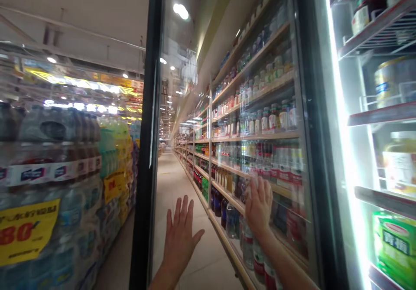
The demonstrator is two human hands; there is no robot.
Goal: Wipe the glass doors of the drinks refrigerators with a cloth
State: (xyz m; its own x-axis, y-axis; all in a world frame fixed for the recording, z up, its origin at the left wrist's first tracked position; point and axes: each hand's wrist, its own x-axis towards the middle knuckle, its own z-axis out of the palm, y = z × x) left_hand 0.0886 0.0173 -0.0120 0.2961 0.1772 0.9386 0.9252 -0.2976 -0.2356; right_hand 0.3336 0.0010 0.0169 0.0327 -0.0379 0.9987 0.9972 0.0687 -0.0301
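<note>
An open glass cooler door (227, 108) with a black frame stands in front of me, and I see the aisle through it. My left hand (180, 233) is spread flat, fingers up, against the glass near its lower left. My right hand (259, 203) also lies flat on the glass, further right and a little higher, fingers stretched out. Neither hand holds anything.
The lit cooler interior (386, 116) at right has wire shelves with jars, cans and a green package (394, 246). Long shelves of bottled drinks (253, 151) line the aisle's right side. Stacked water-bottle packs with a yellow price sign (26, 231) stand at left.
</note>
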